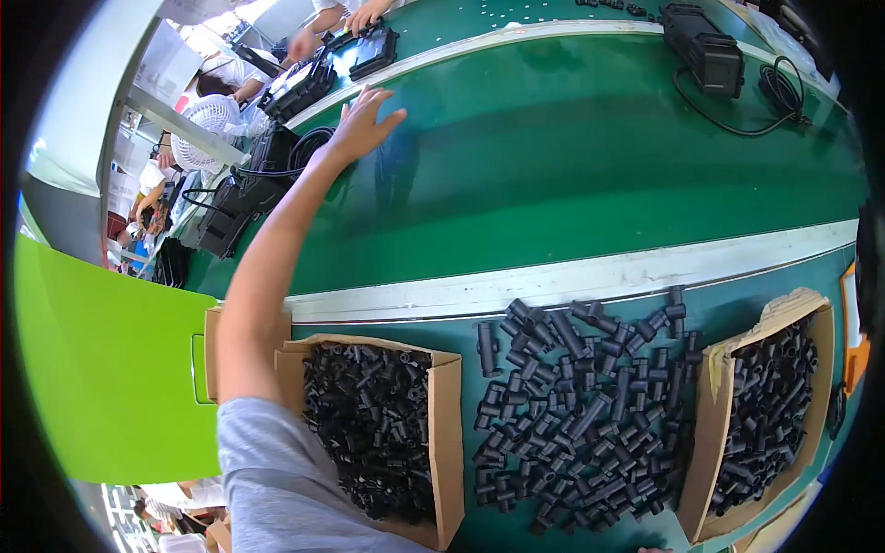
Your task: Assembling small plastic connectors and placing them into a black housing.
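Note:
My left hand (364, 129) reaches far over the green conveyor belt (516, 175), fingers stretched and thumb apart, with nothing in its grasp. Close to its wrist are a coiled black cable (312, 152) and black box-shaped devices (267, 161) along the belt's left end. Of my right hand (654, 550), only a sliver shows at the lower edge; its fingers are hidden. Nearer to me, a heap of black plastic tube fittings (590, 415) lies loose on the worktable. Cardboard boxes flank it, the left box (446, 442) full of small black parts, the right box (702, 461) of black tube pieces.
A white rail (572, 272) divides belt from worktable. At the far right stands a black device (705, 51) with its cable (779, 97). Co-workers' hands (364, 14) handle a black case (373, 51) across the belt. A white fan (207, 129) and a bright green panel (111, 369) are left.

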A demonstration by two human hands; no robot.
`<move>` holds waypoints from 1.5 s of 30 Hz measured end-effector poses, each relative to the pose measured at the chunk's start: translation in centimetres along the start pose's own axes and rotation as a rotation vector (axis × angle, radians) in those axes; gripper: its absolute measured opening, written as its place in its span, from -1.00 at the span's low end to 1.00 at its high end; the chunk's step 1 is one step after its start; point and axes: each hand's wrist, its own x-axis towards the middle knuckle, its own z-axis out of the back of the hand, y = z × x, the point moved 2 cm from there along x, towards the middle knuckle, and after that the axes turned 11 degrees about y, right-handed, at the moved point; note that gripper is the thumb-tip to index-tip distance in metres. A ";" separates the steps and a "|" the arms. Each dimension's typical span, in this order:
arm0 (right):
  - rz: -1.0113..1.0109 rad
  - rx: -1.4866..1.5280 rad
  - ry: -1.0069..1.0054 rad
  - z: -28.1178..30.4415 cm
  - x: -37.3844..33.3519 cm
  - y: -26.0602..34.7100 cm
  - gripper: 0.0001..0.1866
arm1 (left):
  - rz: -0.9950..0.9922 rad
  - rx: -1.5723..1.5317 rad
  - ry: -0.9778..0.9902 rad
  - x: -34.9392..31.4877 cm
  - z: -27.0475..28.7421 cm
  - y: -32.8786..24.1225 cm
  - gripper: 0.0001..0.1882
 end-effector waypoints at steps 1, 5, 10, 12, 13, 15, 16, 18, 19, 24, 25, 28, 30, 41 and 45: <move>0.041 -0.002 -0.014 0.0 0.0 -0.1 -0.89 | -0.097 -0.045 -0.057 -2.7 0.9 -1.5 -0.47; -0.015 -0.002 -0.051 -0.4 -0.2 -0.3 -0.94 | -0.169 -0.266 -0.233 -18.7 5.6 -7.7 -0.82; 0.029 -0.013 -0.166 -1.6 0.1 -0.3 -0.91 | -0.343 -0.377 -0.108 -34.4 9.0 -13.8 -0.84; 0.040 -0.043 -0.226 -2.1 0.0 -0.3 -0.91 | -0.451 -0.395 -0.027 -37.5 8.3 -15.0 -0.81; 0.017 -0.032 -0.249 -2.3 0.0 -0.2 -0.92 | -0.492 -0.386 0.008 -38.8 7.8 -15.5 -0.79; -0.049 -0.033 -0.273 -2.6 -0.1 0.1 -0.92 | -0.577 -0.337 0.128 -40.3 6.2 -15.9 -0.70; -0.060 -0.037 -0.280 -2.6 -0.1 0.3 -0.93 | -0.578 -0.244 0.166 -40.8 5.5 -15.9 -0.66; -0.036 -0.059 -0.292 -2.6 -0.1 1.0 -0.94 | -0.533 -0.194 0.213 -41.5 4.6 -15.4 -0.57; -0.045 -0.053 -0.313 -2.6 0.0 1.2 -0.95 | -0.546 -0.195 0.198 -41.8 4.5 -15.1 -0.57; -0.059 -0.047 -0.362 -2.9 0.1 1.3 -0.95 | -0.574 -0.145 0.127 -42.4 4.0 -14.7 -0.63; -0.057 -0.056 -0.372 -2.9 0.0 1.3 -0.96 | -0.568 -0.155 0.118 -42.4 4.0 -14.6 -0.63; -0.089 -0.055 -0.441 -2.7 -0.1 1.3 -0.95 | -0.575 -0.205 0.117 -42.4 4.1 -14.7 -0.61; -0.129 -0.024 -0.447 -2.5 -0.2 1.3 -0.96 | -0.586 -0.261 0.137 -42.3 4.2 -14.6 -0.59; -0.066 -0.027 -0.545 -2.5 -1.0 0.6 -0.94 | -0.577 -0.350 0.153 -42.5 3.7 -14.7 -0.76; -0.090 -0.040 -0.536 -3.3 -1.1 0.0 -0.93 | -0.575 -0.338 0.142 -42.7 3.5 -14.4 -0.78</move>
